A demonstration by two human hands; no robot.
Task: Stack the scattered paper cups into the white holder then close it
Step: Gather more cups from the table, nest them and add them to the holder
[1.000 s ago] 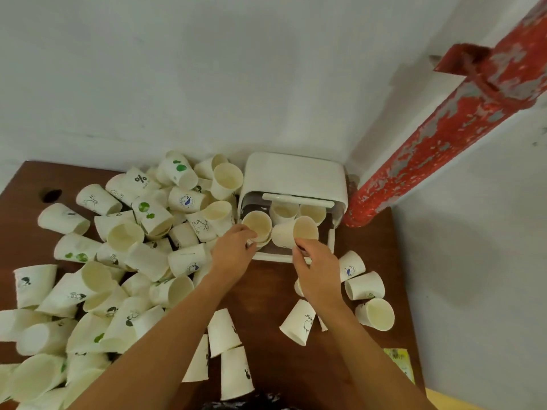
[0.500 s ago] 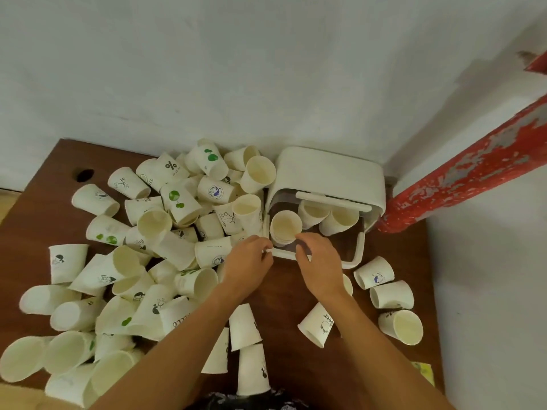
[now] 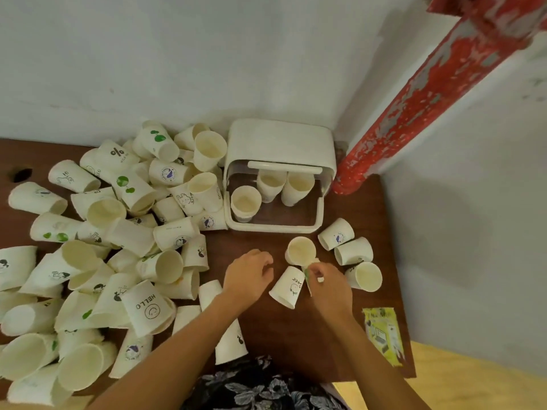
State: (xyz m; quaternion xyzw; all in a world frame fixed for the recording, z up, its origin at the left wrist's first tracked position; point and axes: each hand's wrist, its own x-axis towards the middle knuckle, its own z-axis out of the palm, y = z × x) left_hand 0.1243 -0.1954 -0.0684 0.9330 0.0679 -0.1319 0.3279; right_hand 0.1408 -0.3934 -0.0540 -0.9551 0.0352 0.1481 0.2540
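While the white holder (image 3: 279, 143) is standing open, the right hand (image 3: 327, 281) is pinching a paper cup (image 3: 301, 251) and the left hand (image 3: 247, 272) is hovering loosely curled, empty.

Both hands have drawn back from the white holder (image 3: 279, 149) toward the person. The right hand (image 3: 327, 281) now pinches a cup (image 3: 301, 251); the left hand (image 3: 247, 275) hovers, fingers loosely curled.

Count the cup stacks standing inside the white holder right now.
3: one front-left, one back-middle, one back-right, all within the white holder. How many nested cups each contains is hidden.
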